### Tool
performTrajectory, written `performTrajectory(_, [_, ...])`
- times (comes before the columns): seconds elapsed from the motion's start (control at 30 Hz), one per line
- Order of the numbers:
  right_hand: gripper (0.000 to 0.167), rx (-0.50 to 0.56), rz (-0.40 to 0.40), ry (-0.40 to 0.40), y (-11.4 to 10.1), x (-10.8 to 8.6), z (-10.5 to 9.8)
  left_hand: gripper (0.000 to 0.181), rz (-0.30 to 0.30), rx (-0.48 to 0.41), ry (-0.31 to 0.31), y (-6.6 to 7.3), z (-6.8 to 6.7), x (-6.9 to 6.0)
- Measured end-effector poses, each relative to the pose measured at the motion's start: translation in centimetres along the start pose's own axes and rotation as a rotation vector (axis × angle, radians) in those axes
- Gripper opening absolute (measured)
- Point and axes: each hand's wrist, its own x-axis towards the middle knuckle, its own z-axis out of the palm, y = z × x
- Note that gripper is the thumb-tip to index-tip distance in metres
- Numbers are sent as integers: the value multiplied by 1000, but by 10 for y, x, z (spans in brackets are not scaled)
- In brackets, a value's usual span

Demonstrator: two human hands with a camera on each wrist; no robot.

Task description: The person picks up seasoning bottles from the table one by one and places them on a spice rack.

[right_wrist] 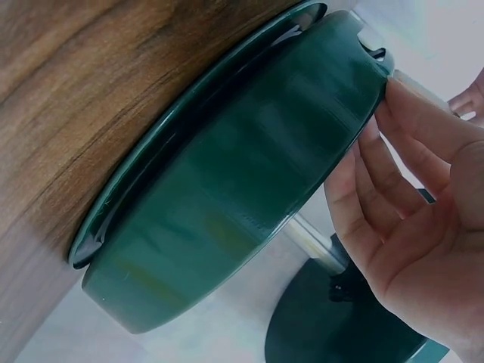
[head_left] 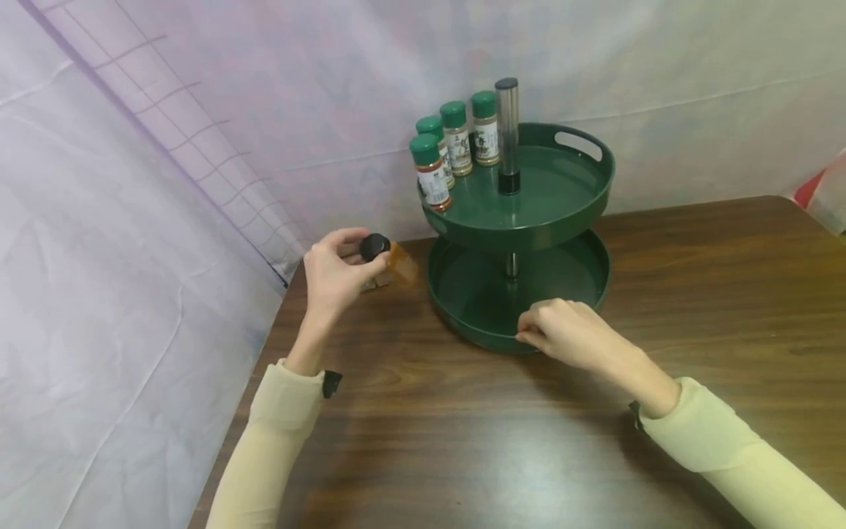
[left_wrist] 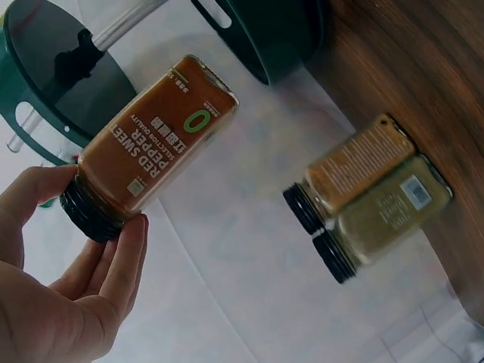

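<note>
My left hand [head_left: 333, 275] holds a square glass spice jar [left_wrist: 159, 136] by its black cap. Orange-red powder fills it, and its label reads "RED SWEET PEPPER". In the head view the jar tilts just left of a green two-tier rack. With thumb outside and fingers inside, my right hand [head_left: 571, 330] grips the front rim of the rack's lower tray [head_left: 476, 335]. Several green-capped spice bottles [head_left: 434, 182] stand along the left side of the upper tray [head_left: 522, 236].
Two more black-capped jars, one orange-brown [left_wrist: 359, 162] and one olive green [left_wrist: 393, 215], stand side by side on the wooden table [head_left: 410, 426], mostly hidden behind my left hand in the head view. A metal post [head_left: 507, 125] rises through the rack. Pale cloth [head_left: 330, 88] hangs behind.
</note>
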Motion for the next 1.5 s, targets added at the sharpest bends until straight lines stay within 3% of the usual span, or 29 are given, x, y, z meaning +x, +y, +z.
performTrajectory(0.37, [10,-4,-7,3,-1,1,5,35,4,-83,-19,6,28,6])
performTrajectory(0.7, [13,-21,-31,12,-4,5,8,34,9,-66,-26,-1,52,15])
performTrajectory(1.2, [10,-30,-41,35,-4,3,8,37,-6,98,-45,-14,82,26])
performTrajectory(1.5, [8,-30,-38,47,-4,1,10,36,27,157,-70,-21,97,28])
